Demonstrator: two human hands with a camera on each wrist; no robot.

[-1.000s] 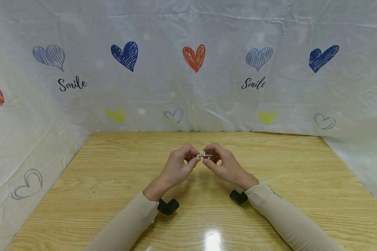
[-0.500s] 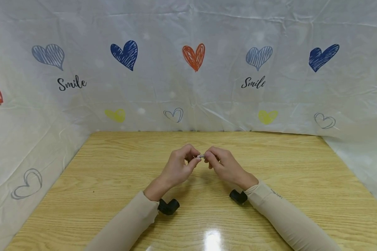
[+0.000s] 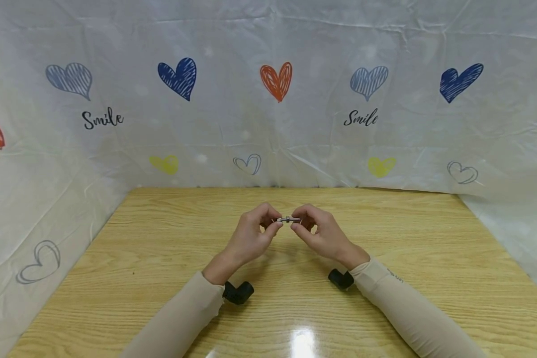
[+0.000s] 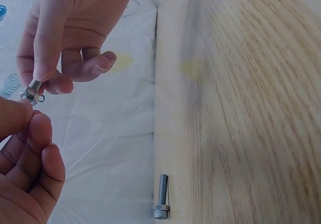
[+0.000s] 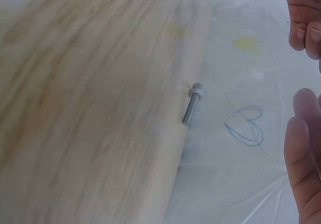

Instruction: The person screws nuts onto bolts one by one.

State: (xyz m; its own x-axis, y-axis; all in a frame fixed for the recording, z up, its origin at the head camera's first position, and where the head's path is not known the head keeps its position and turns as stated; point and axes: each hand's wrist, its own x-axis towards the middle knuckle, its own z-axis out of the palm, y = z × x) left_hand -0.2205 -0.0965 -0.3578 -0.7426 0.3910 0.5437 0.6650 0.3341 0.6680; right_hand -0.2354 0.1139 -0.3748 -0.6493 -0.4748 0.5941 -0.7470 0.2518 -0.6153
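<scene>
Above the table, a silver bolt [image 3: 297, 219] lies level between the two hands, with a nut [image 3: 288, 219] around its shank. My left hand [image 3: 251, 233] pinches the bolt's left end between thumb and fingertips. The right hand [image 3: 324, 236] has thumb and index finger apart on either side of the shank, just right of the nut. Near the left fingertips in the left wrist view, the nut [image 4: 30, 95] shows. The right wrist view shows part of the right hand [image 5: 301, 153]; the held bolt is not visible there.
A second bolt [image 4: 163, 194] with a nut lies near the table's far edge; I see this bolt [image 5: 191, 106] in the right wrist view too, but cannot make it out in the head view. A white sheet [image 3: 317, 124] printed with hearts hangs behind the wooden table [image 3: 161, 248].
Half a second ago the right fingers were closed over the nut and shank; now they are spread and the nut shows. The left hand and the bolt have shifted slightly left and up.
</scene>
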